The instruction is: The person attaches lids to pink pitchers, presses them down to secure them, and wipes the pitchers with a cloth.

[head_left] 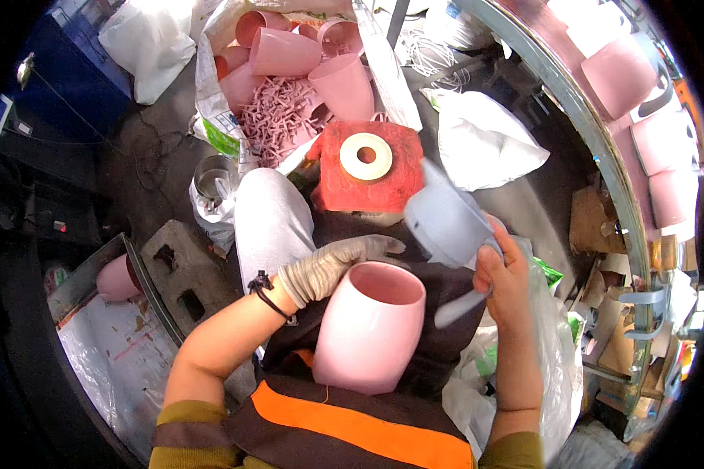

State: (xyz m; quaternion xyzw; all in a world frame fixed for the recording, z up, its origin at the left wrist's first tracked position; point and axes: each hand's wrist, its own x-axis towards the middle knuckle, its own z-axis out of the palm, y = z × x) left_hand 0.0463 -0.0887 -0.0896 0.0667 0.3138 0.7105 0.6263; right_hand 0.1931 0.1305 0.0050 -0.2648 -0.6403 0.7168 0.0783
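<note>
A glossy pink plastic jug body point(370, 328) stands upright in my lap, its mouth facing up. My left hand point(340, 262), in a pale work glove, lies along the far left side of its rim with the fingers stretched out. To the right, my bare right hand point(502, 270) is closed around a grey-blue plastic collar with a handle point(450, 223). This part is tilted and slightly blurred, raised beside the jug body and apart from it. Just beyond my lap, a cream ring point(366, 156) sits on a red cloth-covered block point(332, 184).
A large white sack point(215, 94) holds several pink jug bodies point(285, 53) and pink scraps point(278, 109). More jugs point(619, 74) stand on the curved-looking bench at right. White bags point(485, 141) lie on the floor. A tray point(117, 344) and concrete block point(188, 270) are at left.
</note>
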